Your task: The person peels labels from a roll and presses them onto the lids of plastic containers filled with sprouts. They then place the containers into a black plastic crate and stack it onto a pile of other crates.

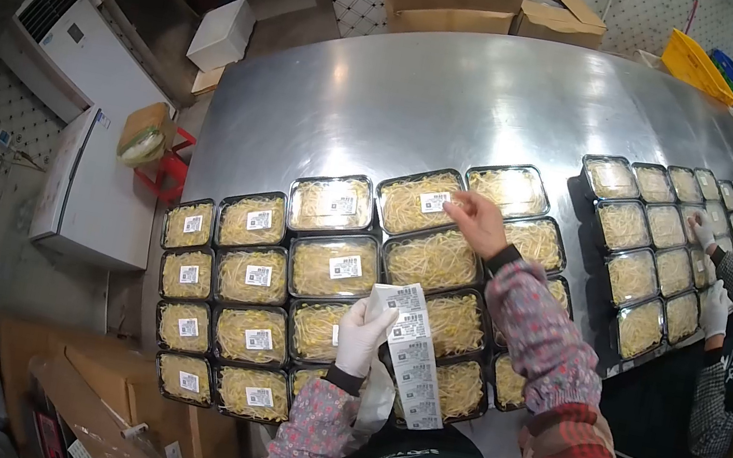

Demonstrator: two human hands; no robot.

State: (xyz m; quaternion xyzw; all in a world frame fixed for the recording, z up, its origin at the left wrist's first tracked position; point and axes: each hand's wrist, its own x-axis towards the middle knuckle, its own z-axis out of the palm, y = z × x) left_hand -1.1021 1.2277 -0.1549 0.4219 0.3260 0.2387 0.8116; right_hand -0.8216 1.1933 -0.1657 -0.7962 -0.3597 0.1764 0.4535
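Note:
My left hand (363, 336), in a white glove, is closed on a strip of printed labels (415, 360) that hangs down over the trays near me. My bare right hand (477, 223) has its fingers together at a white label (434, 202) on a black tray of bean sprouts (409, 212) in the back row. Rows of such film-covered trays stand on the metal table, and those on the left bear labels, such as one tray (255, 276). An unlabelled tray (432, 260) lies just below my right hand. My left hand partly hides the trays behind it.
More sprout trays (624, 225) stand in rows at the right, where co-workers' gloved hands (716, 308) reach in. Cardboard boxes (456, 0) and a yellow crate (701, 67) are beyond the metal table (392, 86). A red stool (169, 170) stands at the left.

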